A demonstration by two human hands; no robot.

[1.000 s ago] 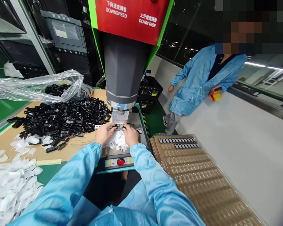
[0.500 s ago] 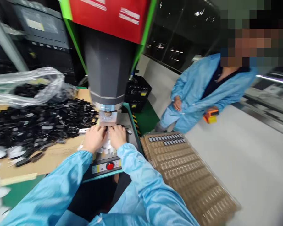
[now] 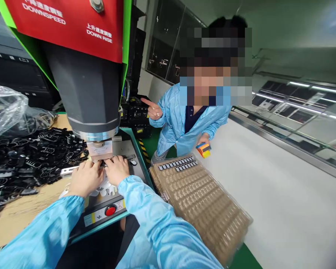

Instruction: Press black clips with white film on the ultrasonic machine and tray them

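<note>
At the left of the frame a heap of black clips (image 3: 30, 157) covers the tabletop (image 3: 19, 213). In the lower middle, the left hand (image 3: 85, 179) and right hand (image 3: 117, 170) pinch a small dark part (image 3: 105, 163) under the press horn (image 3: 100, 150). Right of them lies a brown tray (image 3: 204, 209); behind it a co-worker (image 3: 184, 123) points.
</note>
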